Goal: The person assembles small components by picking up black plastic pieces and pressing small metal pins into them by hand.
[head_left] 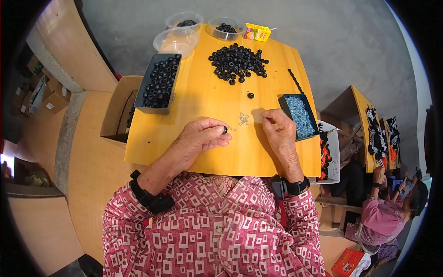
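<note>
My left hand (203, 136) pinches a black round bead-like piece (224, 130) between thumb and fingers, over the near middle of the table. My right hand (279, 127) is closed in a pinch to the right of it. A tiny pale thing seems to show at its fingertips, too small to name. Between the hands lies a little pile of small silvery pieces, spring-like (243, 119). A dark tray of many such pieces (300, 116) stands just right of my right hand. One loose black bead (250, 95) sits beyond the small pile.
A heap of black beads (237, 62) covers the far middle of the yellow table (198, 101). A grey bin of beads (160, 83) stands left. Clear plastic bowls (176, 42) and a yellow carton (257, 32) line the far edge. Another person (383, 217) sits at right.
</note>
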`<state>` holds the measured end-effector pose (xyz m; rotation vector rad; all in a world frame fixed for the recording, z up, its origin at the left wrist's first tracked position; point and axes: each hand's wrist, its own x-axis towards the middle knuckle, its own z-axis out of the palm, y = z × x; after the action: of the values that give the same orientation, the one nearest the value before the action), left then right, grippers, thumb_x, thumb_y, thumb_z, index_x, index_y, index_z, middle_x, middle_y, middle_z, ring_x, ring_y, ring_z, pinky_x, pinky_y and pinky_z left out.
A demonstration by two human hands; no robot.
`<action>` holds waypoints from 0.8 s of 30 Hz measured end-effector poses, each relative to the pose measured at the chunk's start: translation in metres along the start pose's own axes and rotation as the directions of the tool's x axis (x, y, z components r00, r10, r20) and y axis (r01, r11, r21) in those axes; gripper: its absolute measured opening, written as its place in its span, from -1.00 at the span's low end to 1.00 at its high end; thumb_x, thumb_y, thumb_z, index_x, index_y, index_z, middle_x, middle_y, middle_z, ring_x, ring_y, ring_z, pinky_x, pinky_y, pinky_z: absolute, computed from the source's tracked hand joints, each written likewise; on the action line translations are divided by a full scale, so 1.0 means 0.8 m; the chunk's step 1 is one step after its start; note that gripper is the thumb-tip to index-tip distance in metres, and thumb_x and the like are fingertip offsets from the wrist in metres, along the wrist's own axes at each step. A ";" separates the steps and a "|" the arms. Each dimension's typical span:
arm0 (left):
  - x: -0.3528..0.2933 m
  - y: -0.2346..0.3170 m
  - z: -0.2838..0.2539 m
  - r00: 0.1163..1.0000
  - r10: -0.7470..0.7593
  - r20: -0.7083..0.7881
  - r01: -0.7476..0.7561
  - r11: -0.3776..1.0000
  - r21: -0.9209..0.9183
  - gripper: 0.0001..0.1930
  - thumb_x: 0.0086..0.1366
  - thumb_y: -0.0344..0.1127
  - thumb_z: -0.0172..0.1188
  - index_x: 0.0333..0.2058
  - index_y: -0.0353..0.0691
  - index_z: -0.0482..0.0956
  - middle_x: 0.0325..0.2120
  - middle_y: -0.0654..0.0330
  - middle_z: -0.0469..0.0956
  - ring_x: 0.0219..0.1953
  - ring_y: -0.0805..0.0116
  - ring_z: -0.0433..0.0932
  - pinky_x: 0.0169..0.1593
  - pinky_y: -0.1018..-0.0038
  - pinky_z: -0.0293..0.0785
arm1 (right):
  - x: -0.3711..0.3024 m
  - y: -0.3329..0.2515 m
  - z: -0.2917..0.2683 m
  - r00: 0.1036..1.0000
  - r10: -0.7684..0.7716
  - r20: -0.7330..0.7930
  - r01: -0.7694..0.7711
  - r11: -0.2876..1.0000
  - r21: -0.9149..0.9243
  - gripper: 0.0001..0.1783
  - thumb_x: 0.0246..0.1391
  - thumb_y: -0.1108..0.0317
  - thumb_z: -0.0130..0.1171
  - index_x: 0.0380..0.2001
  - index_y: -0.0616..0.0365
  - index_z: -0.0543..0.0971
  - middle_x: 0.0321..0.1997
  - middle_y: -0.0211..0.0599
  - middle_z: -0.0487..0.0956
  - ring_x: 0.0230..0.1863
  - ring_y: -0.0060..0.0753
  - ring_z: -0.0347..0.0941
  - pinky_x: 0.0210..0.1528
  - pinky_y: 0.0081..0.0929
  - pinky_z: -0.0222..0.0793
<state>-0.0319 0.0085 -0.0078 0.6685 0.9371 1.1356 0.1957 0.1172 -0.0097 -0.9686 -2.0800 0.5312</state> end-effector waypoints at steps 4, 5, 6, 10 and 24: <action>0.002 -0.001 -0.003 1.000 -0.003 0.012 0.003 1.000 -0.005 -0.76 0.36 -0.25 0.10 -0.09 -0.25 0.51 -0.24 0.13 0.59 -0.17 0.44 0.57 0.01 0.52 0.48 | 0.006 -0.005 -0.005 0.993 0.053 -0.103 -0.029 0.973 0.228 -0.83 -0.02 0.65 0.12 -0.30 0.31 0.56 -0.34 -0.28 0.53 -0.35 -0.40 0.52 -0.26 -0.56 0.43; 0.002 -0.001 -0.003 1.000 -0.005 0.013 0.005 1.000 -0.006 -0.76 0.36 -0.25 0.10 -0.09 -0.25 0.51 -0.24 0.13 0.59 -0.17 0.44 0.57 0.01 0.52 0.48 | 0.006 -0.011 -0.006 0.993 0.055 -0.103 -0.030 0.973 0.227 -0.83 -0.02 0.65 0.12 -0.30 0.31 0.56 -0.34 -0.28 0.53 -0.35 -0.40 0.52 -0.26 -0.56 0.43; 0.001 -0.002 -0.003 1.000 0.000 0.011 0.000 1.000 -0.009 -0.76 0.36 -0.25 0.10 -0.09 -0.25 0.51 -0.23 0.13 0.59 -0.17 0.43 0.57 0.01 0.52 0.48 | 0.006 -0.015 -0.007 0.990 -0.018 -0.138 0.039 0.987 0.153 -0.82 -0.02 0.65 0.11 -0.30 0.31 0.56 -0.35 -0.25 0.53 -0.36 -0.37 0.52 -0.26 -0.54 0.44; 0.002 -0.001 -0.001 1.000 -0.004 0.009 0.004 1.000 0.001 -0.75 0.36 -0.25 0.09 -0.09 -0.26 0.50 -0.23 0.13 0.59 -0.17 0.43 0.57 0.02 0.52 0.48 | 0.006 -0.010 -0.004 0.967 -0.247 -0.057 0.242 0.966 -0.086 -0.80 -0.02 0.64 0.12 -0.27 0.29 0.58 -0.38 -0.16 0.55 -0.35 -0.23 0.54 -0.26 -0.47 0.45; 0.001 -0.003 0.000 1.000 0.002 0.011 -0.002 1.000 0.009 -0.74 0.36 -0.23 0.09 -0.08 -0.25 0.50 -0.23 0.13 0.59 -0.16 0.42 0.57 0.02 0.51 0.48 | -0.005 -0.001 0.007 0.994 0.093 0.063 -0.102 0.982 0.160 -0.79 0.06 0.58 0.12 -0.21 0.26 0.60 -0.38 -0.27 0.54 -0.40 -0.50 0.47 -0.32 -0.62 0.38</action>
<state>-0.0307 0.0087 -0.0106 0.6825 0.9332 1.1296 0.1925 0.1133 -0.0141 -0.9733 -2.0089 0.7742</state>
